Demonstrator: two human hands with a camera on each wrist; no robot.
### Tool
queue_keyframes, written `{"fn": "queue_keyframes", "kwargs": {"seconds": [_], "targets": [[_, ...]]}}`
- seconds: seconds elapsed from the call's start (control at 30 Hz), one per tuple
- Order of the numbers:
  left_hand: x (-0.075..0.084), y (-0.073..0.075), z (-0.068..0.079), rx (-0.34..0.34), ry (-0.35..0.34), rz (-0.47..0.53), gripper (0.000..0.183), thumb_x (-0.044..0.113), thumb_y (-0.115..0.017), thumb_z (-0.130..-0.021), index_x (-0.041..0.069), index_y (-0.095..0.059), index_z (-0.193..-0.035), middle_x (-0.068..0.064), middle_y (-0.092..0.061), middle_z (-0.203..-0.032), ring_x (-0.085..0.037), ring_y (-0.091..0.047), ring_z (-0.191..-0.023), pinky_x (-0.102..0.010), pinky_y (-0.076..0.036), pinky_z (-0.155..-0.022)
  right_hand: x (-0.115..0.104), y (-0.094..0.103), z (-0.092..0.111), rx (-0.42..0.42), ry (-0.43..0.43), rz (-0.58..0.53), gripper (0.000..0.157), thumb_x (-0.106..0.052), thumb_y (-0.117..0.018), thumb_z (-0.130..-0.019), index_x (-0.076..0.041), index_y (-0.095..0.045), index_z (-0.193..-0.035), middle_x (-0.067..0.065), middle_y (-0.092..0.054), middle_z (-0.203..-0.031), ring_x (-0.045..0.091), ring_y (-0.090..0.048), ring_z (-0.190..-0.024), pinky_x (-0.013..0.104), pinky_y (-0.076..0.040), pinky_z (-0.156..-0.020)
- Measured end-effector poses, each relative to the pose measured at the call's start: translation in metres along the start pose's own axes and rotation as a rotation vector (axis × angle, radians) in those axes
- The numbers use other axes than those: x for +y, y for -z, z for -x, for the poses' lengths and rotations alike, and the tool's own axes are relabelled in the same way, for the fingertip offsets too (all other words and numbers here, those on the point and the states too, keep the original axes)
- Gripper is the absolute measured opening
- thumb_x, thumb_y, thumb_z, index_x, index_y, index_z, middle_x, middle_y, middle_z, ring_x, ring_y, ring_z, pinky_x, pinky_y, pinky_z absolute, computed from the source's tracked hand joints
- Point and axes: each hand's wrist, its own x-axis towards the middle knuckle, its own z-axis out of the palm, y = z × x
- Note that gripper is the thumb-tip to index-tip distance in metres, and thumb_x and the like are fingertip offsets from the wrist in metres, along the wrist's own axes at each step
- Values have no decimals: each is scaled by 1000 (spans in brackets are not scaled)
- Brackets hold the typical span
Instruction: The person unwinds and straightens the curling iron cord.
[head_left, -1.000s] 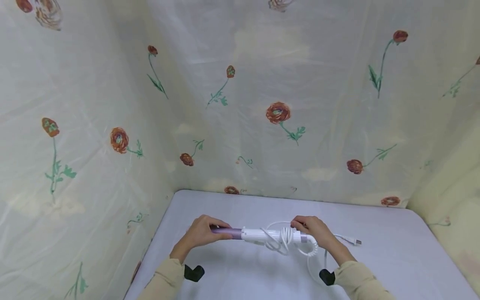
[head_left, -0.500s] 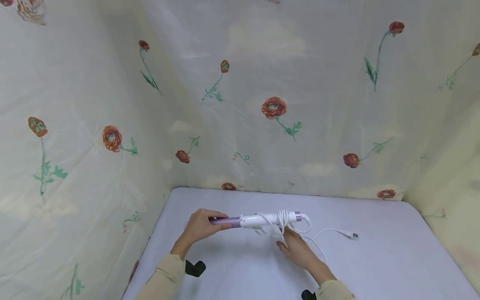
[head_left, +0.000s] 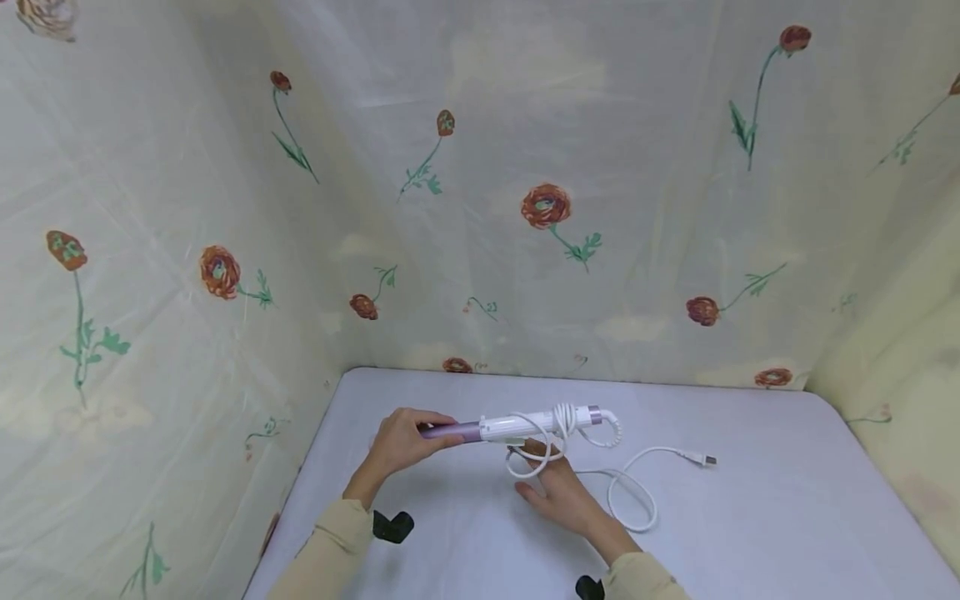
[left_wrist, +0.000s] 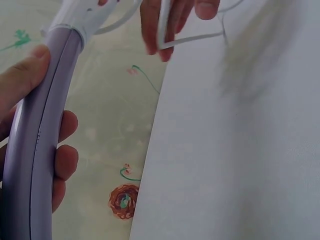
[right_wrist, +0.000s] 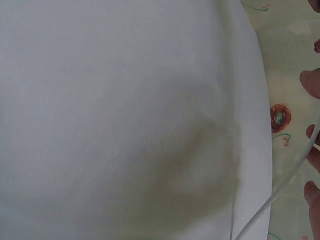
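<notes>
A curling iron (head_left: pixel 501 427) with a white body and purple ends is held up above the table. My left hand (head_left: pixel 402 440) grips its purple end; in the left wrist view, thumb and fingers lie round that purple part (left_wrist: pixel 42 125). White cord (head_left: pixel 565 419) is wound round the body near the other end. Below the body, my right hand (head_left: pixel 564 496) is at a loose loop of this cord, thumb apart from the fingers. Cord crosses the right fingers (left_wrist: pixel 150 25) in the left wrist view. Only fingertips and a length of cord (right_wrist: pixel 282 187) show in the right wrist view.
The cord's loose stretch and its plug (head_left: pixel 696 457) are to the right over the white table (head_left: pixel 750 517). Floral sheeting (head_left: pixel 637 208) hangs behind the table and along both sides.
My right hand has moved from the iron's right end to below its body, drawing cord leftward into a loop. The iron's right end has tilted up, and more loose cord shows at right.
</notes>
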Motion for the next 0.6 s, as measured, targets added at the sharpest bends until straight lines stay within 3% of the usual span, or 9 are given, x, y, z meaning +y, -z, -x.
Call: {"fn": "queue_keyframes", "kwargs": {"seconds": [0.13,0.23,0.43,0.6], "targets": [[0,1,-1,21,3,-11,44,59,-73,-71,27,-75,-101,2,-72,-98,-11,-57,-75,-28,-45,-64,-10,-2,3,-15,-59,-89,32,-25,-70,-85,-16,-62,-114,9,-59,-126,29,-51,-124,48,-39,-101],[0,2,-1,38,10,-10,44,59,-73,-70,27,-75,-101,2,-72,-98,-11,-57,-75,-28,-45,-63,-19,-2,9,33,-80,-161,23,-24,-67,-88,-16,-63,-109,6,-61,-124,25,-54,-122,44,-41,-100],[-4,2,-4,63,28,7,45,62,-74,-68,30,-75,-99,4,-71,-99,-11,-57,-76,-28,-46,-63,-26,-4,24,154,-42,-232,16,-15,-61,-91,-10,-66,-107,1,-68,-111,23,-61,-110,37,-47,-92],[-7,-1,-2,81,21,18,45,62,-73,-68,29,-75,-100,4,-72,-99,-11,-57,-75,-27,-46,-63,-31,-4,39,227,-143,-392,16,-6,-48,-97,-8,-64,-102,6,-69,-99,17,-65,-97,28,-50,-84]]}}
